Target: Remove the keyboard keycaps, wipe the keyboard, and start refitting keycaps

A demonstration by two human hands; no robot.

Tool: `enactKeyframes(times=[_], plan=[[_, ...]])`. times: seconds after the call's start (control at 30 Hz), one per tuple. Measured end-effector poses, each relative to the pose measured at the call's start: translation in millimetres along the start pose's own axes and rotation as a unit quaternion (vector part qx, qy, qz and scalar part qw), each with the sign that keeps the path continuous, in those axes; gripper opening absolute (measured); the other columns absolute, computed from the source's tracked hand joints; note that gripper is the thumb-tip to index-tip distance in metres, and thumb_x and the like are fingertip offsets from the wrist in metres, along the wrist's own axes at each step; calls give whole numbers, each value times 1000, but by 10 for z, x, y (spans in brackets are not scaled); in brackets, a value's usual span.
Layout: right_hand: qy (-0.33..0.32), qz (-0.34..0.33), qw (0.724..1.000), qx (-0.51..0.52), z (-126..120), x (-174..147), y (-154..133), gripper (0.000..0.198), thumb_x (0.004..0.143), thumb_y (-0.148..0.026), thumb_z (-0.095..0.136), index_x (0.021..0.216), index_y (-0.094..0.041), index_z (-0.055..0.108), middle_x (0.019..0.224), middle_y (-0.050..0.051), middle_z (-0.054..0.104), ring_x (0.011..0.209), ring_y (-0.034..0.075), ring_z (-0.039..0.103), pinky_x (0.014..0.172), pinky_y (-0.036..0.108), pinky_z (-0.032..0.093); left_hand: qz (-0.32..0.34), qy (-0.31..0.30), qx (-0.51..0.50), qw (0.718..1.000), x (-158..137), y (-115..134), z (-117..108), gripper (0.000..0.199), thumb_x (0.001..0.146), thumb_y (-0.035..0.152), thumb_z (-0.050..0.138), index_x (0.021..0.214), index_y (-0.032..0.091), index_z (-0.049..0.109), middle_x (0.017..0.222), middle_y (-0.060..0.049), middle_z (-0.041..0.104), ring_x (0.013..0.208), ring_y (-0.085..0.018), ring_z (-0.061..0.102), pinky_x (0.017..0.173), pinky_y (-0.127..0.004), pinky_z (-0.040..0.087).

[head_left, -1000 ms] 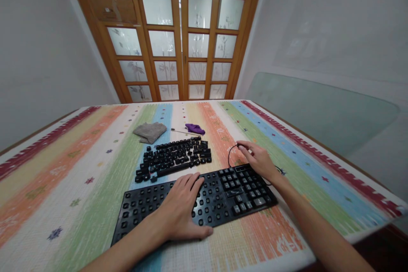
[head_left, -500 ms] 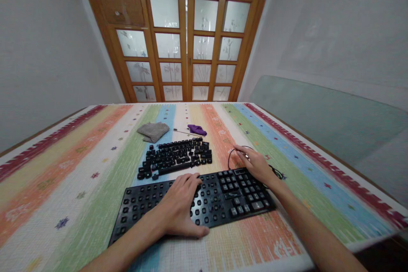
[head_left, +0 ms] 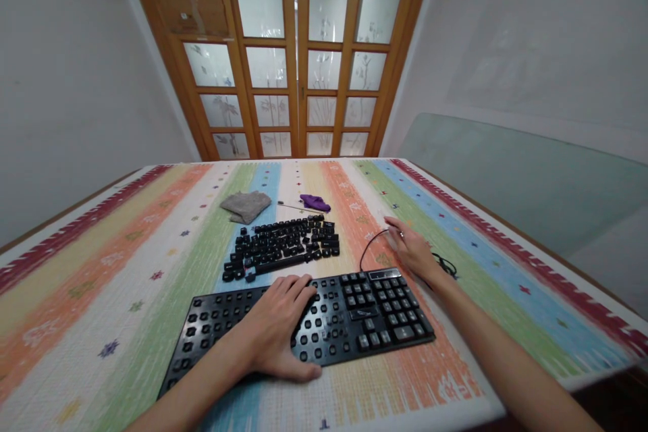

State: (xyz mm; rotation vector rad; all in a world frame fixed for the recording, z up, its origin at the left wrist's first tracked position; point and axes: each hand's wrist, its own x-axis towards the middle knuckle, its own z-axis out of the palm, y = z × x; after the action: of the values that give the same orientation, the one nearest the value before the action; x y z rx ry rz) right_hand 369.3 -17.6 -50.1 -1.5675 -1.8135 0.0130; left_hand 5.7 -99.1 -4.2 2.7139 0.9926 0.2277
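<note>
Two bare hands in frame. Left hand (head_left: 283, 324), bottom centre, lies palm down across the black keyboard (head_left: 331, 331): fingers close together on top, thumb spread wide toward the near edge. Right hand (head_left: 412, 250), right of centre, sits just past the board's upper right corner, fingers narrow around the cable (head_left: 372, 243) (exact pinch point partly hidden). More cable is looped beside the right wrist.

Keyboard spans the lower middle, angled, left end lower in frame. Left and middle sections show bare switch positions; right-hand blocks carry caps.

Loose keycaps (head_left: 283, 246) sit mid-frame just beyond the board, in rough rows, long bar along the near side. Gray cloth (head_left: 246, 206) above them to the left; thin stick (head_left: 298, 207) and purple cloth-like item (head_left: 314, 202) above to the right. Everything's on a striped tablecloth (head_left: 167, 310). Wood-framed glass doors (head_left: 302, 54) top centre.
</note>
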Motion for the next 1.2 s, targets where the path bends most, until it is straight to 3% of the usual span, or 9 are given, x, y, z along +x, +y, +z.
enactKeyframes(times=[0.2,0.4,0.53,0.63,0.77,0.9,1.07,1.13,1.2], plan=[[4,-9,1000,3,-67,7,106,41,97,-40,38,121,-18,64,120,14,70,108,30,67,93,47,51,6,2,7,1000,-6,-24,15,104,52,66,76,134,8,49,145,-24,45,130,-44,42,111,-58,33],[44,-22,999,18,-334,-195,252,43,95,-50,40,113,-20,65,108,13,73,98,26,69,87,41,53,10,10,1,1000,-18,-46,40,105,52,69,76,135,10,49,146,-23,44,130,-43,42,111,-58,32],[77,46,996,-1,-579,-407,403,52,94,-59,37,111,-18,64,91,12,74,74,25,70,73,39,55,13,19,4,1000,-19,-60,54,108,51,68,77,136,8,48,144,-24,46,129,-43,43,110,-57,34],[73,110,991,-4,-712,-516,462,54,93,-62,37,107,-17,63,82,10,74,51,20,62,57,35,52,16,22,7,1000,-13,-62,54,107,53,69,75,137,8,48,144,-23,46,129,-42,43,111,-55,34],[94,120,988,-28,-794,-505,403,57,88,-70,38,89,-19,65,72,9,71,62,25,66,65,37,53,15,16,7,1000,-22,-50,33,108,54,71,74,139,10,47,145,-22,46,130,-42,43,112,-55,33],[120,91,989,13,-831,-350,95,58,88,-72,40,87,-20,65,77,8,70,62,22,64,69,38,52,9,-1,3,1000,-37,-31,0,111,54,71,75,141,9,45,147,-23,44,131,-43,42,112,-56,32],[-12,40,976,215,-725,-183,-578,47,92,-60,49,87,-17,69,60,3,59,61,19,61,60,31,51,9,-14,-2,1000,-18,-30,-25,112,54,71,75,143,11,43,149,-22,42,132,-43,41,112,-58,32],[-86,8,961,264,-633,-161,-813,47,94,-57,48,84,-16,69,66,4,62,53,15,56,53,29,48,10,-11,-10,1000,-12,-36,-28,112,54,72,74,143,12,43,148,-21,43,132,-43,41,112,-58,32],[-162,-19,949,270,-545,-154,-971,45,96,-52,47,83,-16,70,76,7,68,58,15,58,54,28,47,10,-14,-16,1000,-11,-39,-32,113,54,74,73,143,12,43,148,-21,43,132,-44,40,112,-59,32]])
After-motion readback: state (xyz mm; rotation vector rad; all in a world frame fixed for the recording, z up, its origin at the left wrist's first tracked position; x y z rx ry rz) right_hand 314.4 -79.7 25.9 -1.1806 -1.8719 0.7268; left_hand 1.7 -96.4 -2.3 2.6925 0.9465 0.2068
